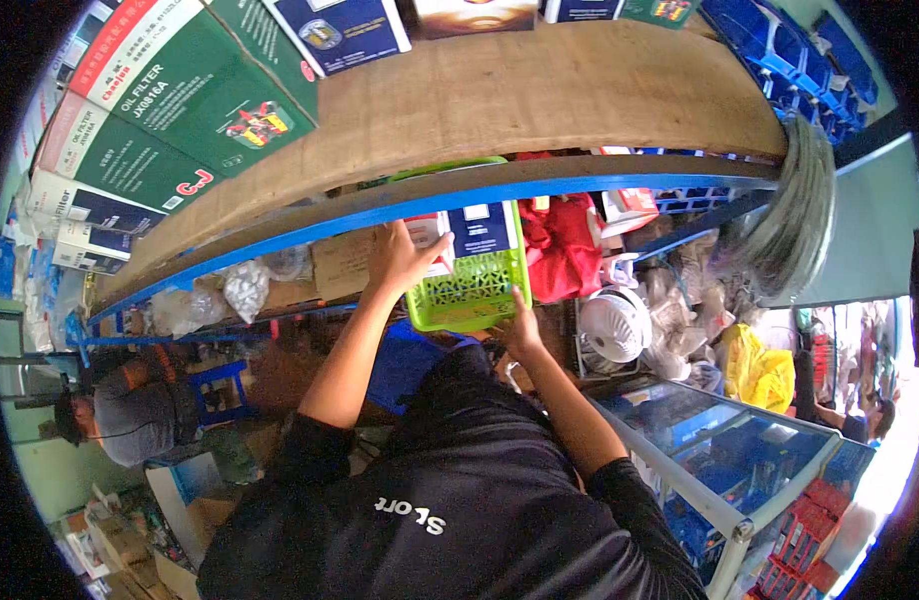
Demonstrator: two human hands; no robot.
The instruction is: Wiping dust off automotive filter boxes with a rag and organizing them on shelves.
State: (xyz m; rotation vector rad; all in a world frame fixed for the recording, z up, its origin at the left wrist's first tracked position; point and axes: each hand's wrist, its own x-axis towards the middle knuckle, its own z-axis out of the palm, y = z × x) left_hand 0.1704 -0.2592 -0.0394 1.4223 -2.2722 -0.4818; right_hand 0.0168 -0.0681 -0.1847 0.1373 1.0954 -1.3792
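Observation:
A green plastic basket [471, 292] stands partly under the blue-edged shelf, its near end out in front. My left hand [405, 259] grips a red-and-white box [432, 244] at the basket's left side, fingers partly hidden below the shelf edge. Beside it in the basket lies a dark blue and white box [480, 229]. My right hand [521, 326] holds the basket's near right corner, with one finger up along the outer wall. Red plastic bags [564, 255] lie just right of the basket.
Above is a wooden shelf [549, 90] carrying oil filter boxes [182, 97]. To the right are a small white fan [615, 324], a yellow bag [756, 367], a hanging bundle of clear strips [786, 210] and a glass display case [718, 442]. Another person [137, 412] bends at the left.

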